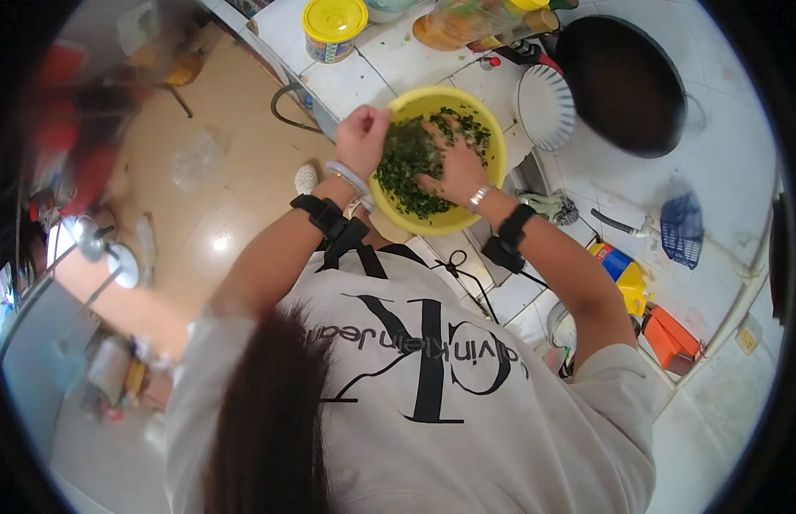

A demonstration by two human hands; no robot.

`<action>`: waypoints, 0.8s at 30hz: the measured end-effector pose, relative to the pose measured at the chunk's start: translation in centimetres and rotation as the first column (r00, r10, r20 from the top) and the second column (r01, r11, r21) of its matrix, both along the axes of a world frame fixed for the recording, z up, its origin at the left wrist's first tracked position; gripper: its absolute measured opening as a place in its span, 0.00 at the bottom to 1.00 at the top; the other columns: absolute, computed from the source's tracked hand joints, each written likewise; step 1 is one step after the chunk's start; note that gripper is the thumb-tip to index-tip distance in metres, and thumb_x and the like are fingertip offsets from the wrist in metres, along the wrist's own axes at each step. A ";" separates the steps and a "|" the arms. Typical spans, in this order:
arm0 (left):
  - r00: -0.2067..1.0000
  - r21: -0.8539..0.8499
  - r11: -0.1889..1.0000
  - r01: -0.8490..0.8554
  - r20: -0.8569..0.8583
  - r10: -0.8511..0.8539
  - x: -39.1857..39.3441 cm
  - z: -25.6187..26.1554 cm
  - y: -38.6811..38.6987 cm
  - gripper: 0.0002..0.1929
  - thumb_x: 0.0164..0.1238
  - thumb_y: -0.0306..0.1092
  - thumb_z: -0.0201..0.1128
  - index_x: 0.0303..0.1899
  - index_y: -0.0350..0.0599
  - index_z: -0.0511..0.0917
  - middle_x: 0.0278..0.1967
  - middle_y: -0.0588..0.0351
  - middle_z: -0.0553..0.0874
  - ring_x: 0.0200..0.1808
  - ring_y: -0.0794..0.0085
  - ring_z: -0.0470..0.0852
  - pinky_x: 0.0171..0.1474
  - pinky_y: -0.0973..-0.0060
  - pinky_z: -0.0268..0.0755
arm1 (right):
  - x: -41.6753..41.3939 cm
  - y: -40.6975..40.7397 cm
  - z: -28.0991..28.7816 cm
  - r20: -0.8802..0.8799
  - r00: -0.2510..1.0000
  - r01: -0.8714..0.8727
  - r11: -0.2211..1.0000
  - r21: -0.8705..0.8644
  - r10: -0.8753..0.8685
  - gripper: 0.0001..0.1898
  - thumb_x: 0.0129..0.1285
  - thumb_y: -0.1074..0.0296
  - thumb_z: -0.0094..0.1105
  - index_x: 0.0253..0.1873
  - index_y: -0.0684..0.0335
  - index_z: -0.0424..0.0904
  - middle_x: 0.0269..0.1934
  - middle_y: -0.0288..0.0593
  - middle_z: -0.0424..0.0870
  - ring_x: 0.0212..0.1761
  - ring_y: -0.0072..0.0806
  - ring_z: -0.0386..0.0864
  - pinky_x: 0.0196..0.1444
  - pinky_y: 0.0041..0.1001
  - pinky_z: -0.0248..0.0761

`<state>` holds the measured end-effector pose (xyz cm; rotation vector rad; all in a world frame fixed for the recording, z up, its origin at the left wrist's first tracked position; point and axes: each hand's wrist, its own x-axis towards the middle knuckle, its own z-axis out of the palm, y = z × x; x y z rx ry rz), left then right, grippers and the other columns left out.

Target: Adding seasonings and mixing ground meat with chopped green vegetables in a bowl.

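A yellow plastic basin (499,144) stands at the edge of the tiled counter, holding a mass of finely chopped green leaves (404,160). My left hand (361,138) pinches the left rim of the basin between thumb and fingers. Inside it, my right hand (461,166) lies palm down with its fingers spread and their tips among the greens. Whatever is beneath that palm is hidden. Paler bits show among the leaves near the right fingertips.
Beyond the basin are a yellow-lidded tin (335,29) and a plastic bottle (446,26). To the right sit a striped bowl (544,107), a black frying pan (623,87), a crumpled cloth (552,207), a tap (645,231) and a blue plastic basket (682,228).
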<state>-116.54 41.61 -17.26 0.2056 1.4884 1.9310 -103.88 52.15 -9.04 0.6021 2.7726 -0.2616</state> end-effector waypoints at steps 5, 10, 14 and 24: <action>0.999 0.034 0.999 -0.036 -0.022 0.037 0.0 0.0 0.7 0.12 0.62 0.34 0.59 0.23 0.38 0.72 0.16 0.67 0.71 0.19 0.88 0.64 0.21 0.85 0.57 | -3.2 -2.3 -2.9 -0.084 0.996 -0.033 0.997 -0.072 0.027 0.27 0.50 0.51 0.58 0.56 0.52 0.67 0.49 0.53 0.71 0.42 0.50 0.74 0.43 0.41 0.69; 0.999 0.028 0.999 -0.036 0.029 0.036 0.0 -0.7 0.4 0.11 0.61 0.33 0.60 0.23 0.38 0.72 0.16 0.68 0.70 0.19 0.88 0.63 0.21 0.86 0.56 | -1.0 -3.1 -0.6 -0.174 0.867 -0.491 0.860 -0.137 0.467 0.16 0.54 0.59 0.51 0.49 0.50 0.74 0.49 0.43 0.73 0.53 0.40 0.69 0.50 0.42 0.63; 0.998 0.036 0.999 -0.025 0.052 0.023 0.1 -0.5 0.4 0.12 0.61 0.33 0.60 0.22 0.39 0.72 0.16 0.68 0.70 0.19 0.88 0.63 0.20 0.86 0.56 | -0.1 -2.8 -1.2 -0.100 0.816 -0.575 0.817 -0.044 0.569 0.16 0.54 0.63 0.49 0.49 0.51 0.74 0.49 0.44 0.73 0.50 0.41 0.71 0.51 0.42 0.62; 1.000 -0.026 1.000 -0.005 0.025 0.006 -0.1 0.0 0.0 0.12 0.61 0.34 0.60 0.22 0.38 0.73 0.16 0.67 0.71 0.19 0.87 0.63 0.21 0.85 0.57 | -1.0 -2.9 0.6 0.258 0.733 -0.649 0.761 -0.015 0.630 0.19 0.56 0.65 0.46 0.54 0.45 0.71 0.49 0.44 0.72 0.55 0.41 0.69 0.53 0.43 0.63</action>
